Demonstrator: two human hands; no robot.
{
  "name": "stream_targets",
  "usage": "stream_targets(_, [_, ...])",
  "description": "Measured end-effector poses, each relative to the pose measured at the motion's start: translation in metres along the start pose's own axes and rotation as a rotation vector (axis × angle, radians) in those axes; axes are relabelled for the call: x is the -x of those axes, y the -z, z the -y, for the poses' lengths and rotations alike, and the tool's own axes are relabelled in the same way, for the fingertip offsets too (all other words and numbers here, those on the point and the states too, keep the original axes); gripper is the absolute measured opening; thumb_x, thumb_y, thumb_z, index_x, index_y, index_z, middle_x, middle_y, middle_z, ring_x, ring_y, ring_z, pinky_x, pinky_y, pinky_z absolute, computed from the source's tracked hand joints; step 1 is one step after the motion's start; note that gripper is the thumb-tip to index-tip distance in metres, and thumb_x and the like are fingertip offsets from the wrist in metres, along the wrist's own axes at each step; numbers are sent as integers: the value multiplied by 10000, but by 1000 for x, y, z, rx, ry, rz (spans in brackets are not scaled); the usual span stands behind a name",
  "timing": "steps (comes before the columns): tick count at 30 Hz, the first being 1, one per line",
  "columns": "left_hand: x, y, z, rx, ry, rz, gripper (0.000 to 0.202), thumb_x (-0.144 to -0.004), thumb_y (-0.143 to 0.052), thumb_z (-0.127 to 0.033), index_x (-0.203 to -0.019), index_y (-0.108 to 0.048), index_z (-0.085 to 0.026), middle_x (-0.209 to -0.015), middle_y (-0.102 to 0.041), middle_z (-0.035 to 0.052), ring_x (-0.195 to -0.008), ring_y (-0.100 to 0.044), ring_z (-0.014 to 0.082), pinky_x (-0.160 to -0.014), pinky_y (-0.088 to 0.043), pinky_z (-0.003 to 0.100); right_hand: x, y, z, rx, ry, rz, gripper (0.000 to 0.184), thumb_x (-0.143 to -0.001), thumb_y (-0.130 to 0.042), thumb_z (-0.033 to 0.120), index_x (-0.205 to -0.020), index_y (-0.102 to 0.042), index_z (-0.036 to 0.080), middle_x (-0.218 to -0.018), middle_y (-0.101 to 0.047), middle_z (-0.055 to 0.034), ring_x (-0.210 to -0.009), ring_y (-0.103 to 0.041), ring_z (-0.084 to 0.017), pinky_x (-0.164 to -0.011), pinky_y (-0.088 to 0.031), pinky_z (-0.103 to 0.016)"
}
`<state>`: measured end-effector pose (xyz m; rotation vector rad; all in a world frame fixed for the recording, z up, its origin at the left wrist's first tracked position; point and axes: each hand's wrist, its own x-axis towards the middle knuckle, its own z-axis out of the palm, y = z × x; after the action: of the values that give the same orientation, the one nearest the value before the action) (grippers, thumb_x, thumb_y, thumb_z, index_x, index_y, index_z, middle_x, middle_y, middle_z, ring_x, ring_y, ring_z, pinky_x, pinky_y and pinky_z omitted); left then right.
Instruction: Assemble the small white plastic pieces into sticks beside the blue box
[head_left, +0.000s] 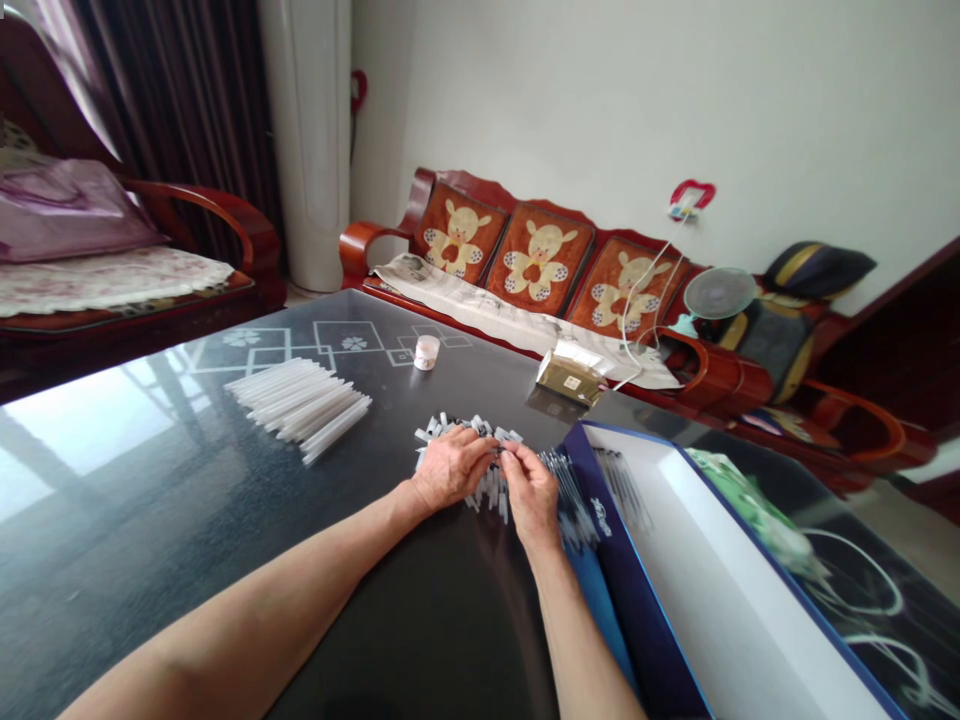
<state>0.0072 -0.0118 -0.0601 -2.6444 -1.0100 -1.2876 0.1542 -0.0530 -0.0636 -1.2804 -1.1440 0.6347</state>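
Note:
My left hand [454,468] and my right hand [531,492] meet over the table, fingertips pinched close together. A small dark bit shows between them, too small to name. Under and around both hands lies a pile of short white, tube-like pieces [491,492], which look like pen caps; the hands hide part of it. Just right of my right hand rests a bunch of thin dark rods [571,500], resembling pen refills. Farther left, long whitish translucent tubes [300,405] lie side by side in a stack.
A long blue box [750,600], white inside, stands at the right on the dark glossy table [187,560]. Behind are a small round tub [426,352] and a tissue box [571,380]. A green package [757,505] lies beyond the blue box. A cushioned sofa [540,260] stands behind.

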Motion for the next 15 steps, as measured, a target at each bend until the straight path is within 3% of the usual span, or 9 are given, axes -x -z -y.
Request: stream_targets(15, [-2,1,2,-1,-40,28,262,-937,-400,-308,-1001,-622,-184,-768,-590,42,-734,-523,169,-694,-446,287,0,4,-2,-3,-17,78,337,-728,-669,413,-977,-691,187,-945,-717,-63,-862,-660,-216,-806,-536,-366])
